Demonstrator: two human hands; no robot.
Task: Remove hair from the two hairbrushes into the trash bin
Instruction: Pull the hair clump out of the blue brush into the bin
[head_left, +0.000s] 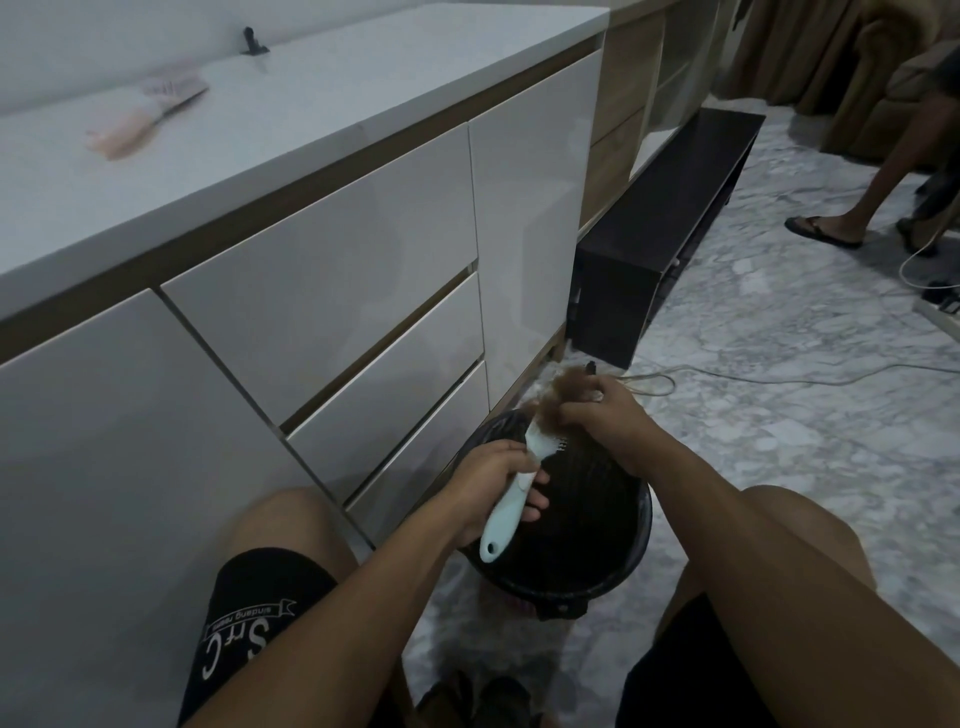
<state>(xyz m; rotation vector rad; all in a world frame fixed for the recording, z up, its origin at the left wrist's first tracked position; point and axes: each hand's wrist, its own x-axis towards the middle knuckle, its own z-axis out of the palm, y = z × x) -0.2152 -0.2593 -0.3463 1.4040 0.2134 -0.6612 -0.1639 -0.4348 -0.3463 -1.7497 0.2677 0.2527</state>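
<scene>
Two hairbrushes: blue hairbrush, pink hairbrush, one trash bin

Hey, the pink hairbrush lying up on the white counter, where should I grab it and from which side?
Take the pink hairbrush by its handle, the narrower end pointing toward the counter's front edge. Reaching from the front, fingers probably wrap it from above, since it lies flat with its bristled head toward the wall. The view there is blurred, so finer details can't be judged.

glossy white drawer fronts; marble-look floor; plastic brush.
</scene>
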